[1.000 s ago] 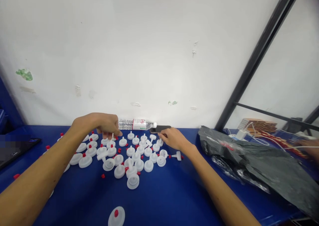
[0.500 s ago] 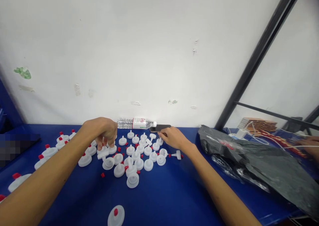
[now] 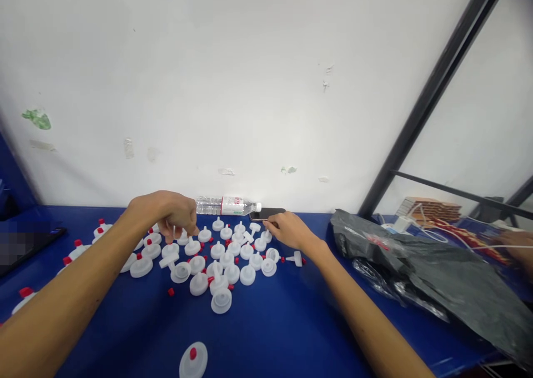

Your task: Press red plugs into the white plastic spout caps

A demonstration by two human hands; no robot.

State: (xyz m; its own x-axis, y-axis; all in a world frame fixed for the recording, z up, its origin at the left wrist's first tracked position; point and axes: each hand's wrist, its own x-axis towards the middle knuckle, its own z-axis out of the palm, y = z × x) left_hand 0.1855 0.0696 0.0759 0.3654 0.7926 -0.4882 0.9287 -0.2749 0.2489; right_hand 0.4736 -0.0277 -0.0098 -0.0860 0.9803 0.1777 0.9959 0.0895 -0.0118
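Observation:
Several white plastic caps [image 3: 227, 258] with small red plugs lie scattered on the blue table [image 3: 283, 322]. My left hand [image 3: 169, 214] hovers over the pile's left side, fingers curled down in a pinch on a white cap [image 3: 183, 236]. My right hand [image 3: 291, 231] rests at the pile's right edge, fingers curled; what they hold, if anything, is too small to name. One capped white disc with a red plug [image 3: 194, 360] lies alone near me. Loose red plugs [image 3: 170, 292] dot the table.
A clear water bottle [image 3: 227, 205] lies on its side against the white wall, with a dark phone [image 3: 268, 214] beside it. A crumpled black plastic bag [image 3: 428, 278] covers the right. Another person's hand [image 3: 516, 242] shows at far right. A black post [image 3: 433, 95] slants up.
My left hand shifted down toward the caps, then back up a little and to the left. My right hand has stayed still. The view tilted slightly.

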